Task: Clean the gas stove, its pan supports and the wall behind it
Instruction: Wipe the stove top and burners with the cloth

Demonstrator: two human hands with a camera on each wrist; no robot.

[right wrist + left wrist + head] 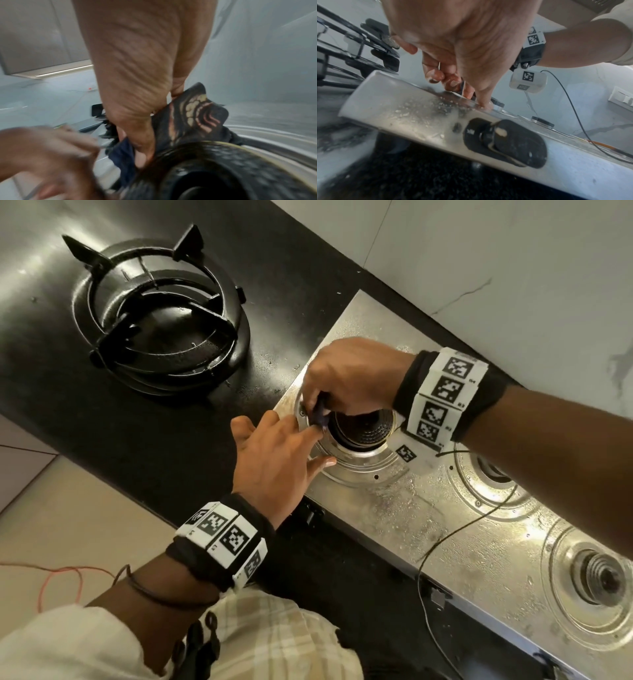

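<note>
The steel gas stove point(428, 508) lies at the right, wet and speckled. My right hand point(329, 398) reaches over the stove's left burner point(366, 433) and grips a dark patterned cloth point(320, 414), pressing it against the burner's rim. In the right wrist view the thumb pinches that cloth point(188, 119) beside the black burner point(214, 169). My left hand point(298, 443) lies beside it, fingers straight, fingertips touching the burner's steel ring. Black pan supports point(161, 316) are stacked on the counter at the left. The pale wall point(513, 268) runs behind the stove.
The black counter point(171, 440) surrounds the stove. Two more burners point(493, 470) point(603, 577) sit to the right. A thin black cable point(445, 535) trails across the stove top. A black knob point(501, 140) is on the stove's front panel point(402, 105).
</note>
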